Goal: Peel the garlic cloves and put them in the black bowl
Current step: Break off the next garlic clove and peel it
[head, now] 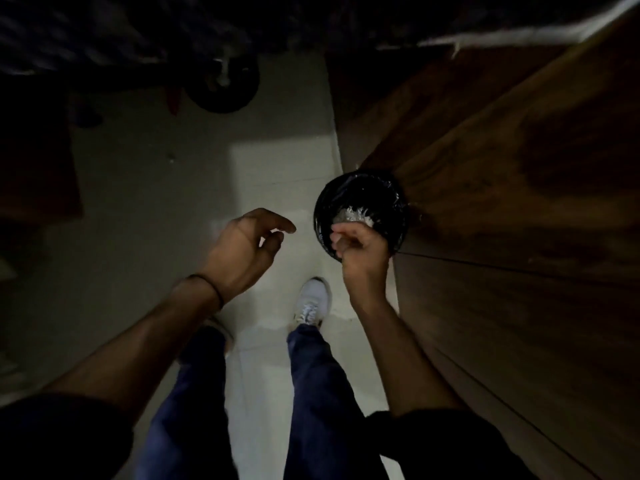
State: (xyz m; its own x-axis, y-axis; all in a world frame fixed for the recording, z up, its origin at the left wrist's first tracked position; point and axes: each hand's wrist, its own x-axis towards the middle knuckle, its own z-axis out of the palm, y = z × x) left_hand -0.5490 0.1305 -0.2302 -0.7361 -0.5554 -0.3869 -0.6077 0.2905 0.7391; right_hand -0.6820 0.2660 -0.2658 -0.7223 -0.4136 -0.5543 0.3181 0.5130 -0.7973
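Over the bin (349, 192) beside the wooden cabinet (519, 161), the right hand (363, 252) hangs with its fingers curled inward. In this dim light it cannot be told whether they pinch anything. Its place above the open mouth suggests peel is being dropped there, to keep it off the floor (270, 161). Something pale and crumpled lies inside the black liner (323, 216). The left hand (242, 249) floats well apart to the side, fingers loosely bent and holding nothing, probably just kept clear. One white shoe (311, 303) stands near the bin. Neither garlic cloves nor black bowl show; both lie outside this view.
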